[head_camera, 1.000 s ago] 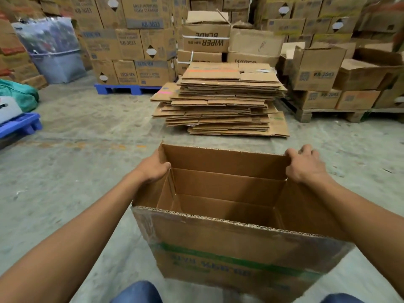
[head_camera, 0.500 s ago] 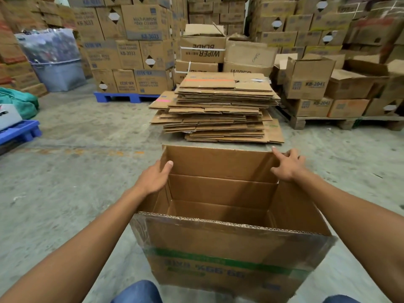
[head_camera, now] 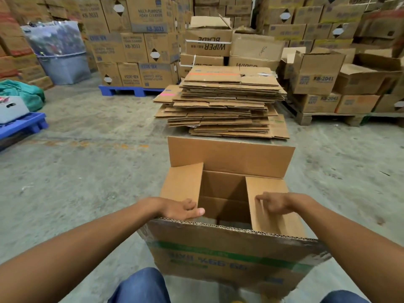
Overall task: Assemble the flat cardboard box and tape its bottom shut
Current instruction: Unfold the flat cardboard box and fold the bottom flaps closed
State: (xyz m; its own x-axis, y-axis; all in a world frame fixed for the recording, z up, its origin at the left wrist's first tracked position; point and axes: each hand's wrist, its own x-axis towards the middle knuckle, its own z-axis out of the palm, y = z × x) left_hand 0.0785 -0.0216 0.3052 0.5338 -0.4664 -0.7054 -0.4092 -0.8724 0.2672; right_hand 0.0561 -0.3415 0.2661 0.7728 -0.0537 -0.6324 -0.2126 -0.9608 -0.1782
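Observation:
A brown cardboard box (head_camera: pixel 229 254) with a green stripe and inverted print stands opened on the concrete floor in front of me. Its two short flaps are folded inward over the opening, while the far long flap (head_camera: pixel 231 157) and the near long flap stand up. My left hand (head_camera: pixel 181 209) presses on the left short flap (head_camera: pixel 182 182), thumb at its inner edge. My right hand (head_camera: pixel 273 204) presses down on the right short flap (head_camera: pixel 271 215) with bent fingers. No tape is in view.
A tall stack of flattened cardboard boxes (head_camera: pixel 223 101) lies just beyond the box. Stacked cartons on a blue pallet (head_camera: pixel 129 90) fill the back left, more cartons on a wooden pallet (head_camera: pixel 328 117) the back right. A second blue pallet (head_camera: pixel 21 125) sits at the left edge.
Both hands came back from the far corners of the box toward me and folded the two short flaps inward over the opening. The far long flap now stands upright.

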